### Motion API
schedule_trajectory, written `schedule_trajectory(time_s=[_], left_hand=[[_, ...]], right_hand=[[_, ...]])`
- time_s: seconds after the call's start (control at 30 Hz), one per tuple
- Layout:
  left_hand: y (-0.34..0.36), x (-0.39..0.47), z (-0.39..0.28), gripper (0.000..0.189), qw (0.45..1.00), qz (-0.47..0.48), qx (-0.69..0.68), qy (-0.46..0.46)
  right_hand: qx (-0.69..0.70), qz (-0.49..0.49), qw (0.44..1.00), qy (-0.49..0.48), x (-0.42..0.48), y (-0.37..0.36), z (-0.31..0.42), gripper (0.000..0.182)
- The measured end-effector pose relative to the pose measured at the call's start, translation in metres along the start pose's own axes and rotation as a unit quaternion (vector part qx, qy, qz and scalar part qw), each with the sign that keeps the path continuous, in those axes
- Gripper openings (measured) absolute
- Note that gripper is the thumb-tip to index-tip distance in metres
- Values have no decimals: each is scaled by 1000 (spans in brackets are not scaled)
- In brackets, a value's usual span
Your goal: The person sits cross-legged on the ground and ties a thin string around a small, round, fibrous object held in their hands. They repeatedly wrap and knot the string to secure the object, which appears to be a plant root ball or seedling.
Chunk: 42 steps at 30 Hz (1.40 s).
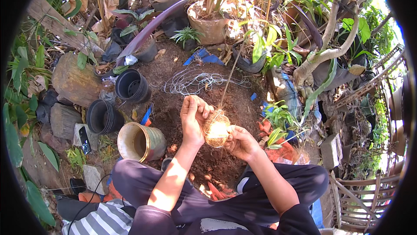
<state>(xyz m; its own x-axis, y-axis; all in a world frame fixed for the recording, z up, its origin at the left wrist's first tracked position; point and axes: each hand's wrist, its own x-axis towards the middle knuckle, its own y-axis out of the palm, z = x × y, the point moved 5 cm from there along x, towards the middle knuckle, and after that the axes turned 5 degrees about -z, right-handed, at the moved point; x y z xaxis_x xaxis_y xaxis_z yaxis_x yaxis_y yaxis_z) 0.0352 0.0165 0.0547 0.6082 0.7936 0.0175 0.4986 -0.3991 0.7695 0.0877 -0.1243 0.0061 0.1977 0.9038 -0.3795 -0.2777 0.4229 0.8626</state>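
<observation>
Between my two hands is a ball of brown fibre, brightly sunlit in its middle, with strands around it. A thin plant stem rises from its top towards green leaves. My left hand is at the ball's left side, thumb raised and fingers curled against its upper edge. On the right side, my right hand pinches the ball's edge or a strand there between thumb and fingers; which one is unclear. Beyond my hands, a loose tangle of pale string lies on the soil.
Stacked black plastic pots and another black stack stand at left, near a cream bucket. A phone rests on a block. Potted plants, including a large clay-coloured pot, line the back; a leafy plant is at right.
</observation>
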Motion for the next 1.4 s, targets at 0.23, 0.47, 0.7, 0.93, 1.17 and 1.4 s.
schedule_trajectory(time_s=[0.23, 0.47, 0.7, 0.93, 1.17, 1.4], left_hand=[[10, -7, -1, 12, 992, 81, 101, 8], [23, -16, -1, 69, 907, 151, 365, 142], [6, -9, 6, 72, 927, 122, 338, 109], [13, -12, 16, 78, 911, 164, 375, 43], [26, -17, 17, 80, 875, 214, 431, 48], [26, -17, 19, 79, 873, 226, 430, 33]], right_hand=[[33, 5, 999, -10, -5, 2, 9, 10], [4, -36, 999, -25, -10, 10, 20, 9], [-96, -202, 963, -153, -17, 19, 44, 9], [-174, -227, 888, -360, -26, 16, 76, 8], [-370, -220, 821, -376, -25, 28, 78, 18], [-385, -223, 827, -344, -26, 27, 78, 15]])
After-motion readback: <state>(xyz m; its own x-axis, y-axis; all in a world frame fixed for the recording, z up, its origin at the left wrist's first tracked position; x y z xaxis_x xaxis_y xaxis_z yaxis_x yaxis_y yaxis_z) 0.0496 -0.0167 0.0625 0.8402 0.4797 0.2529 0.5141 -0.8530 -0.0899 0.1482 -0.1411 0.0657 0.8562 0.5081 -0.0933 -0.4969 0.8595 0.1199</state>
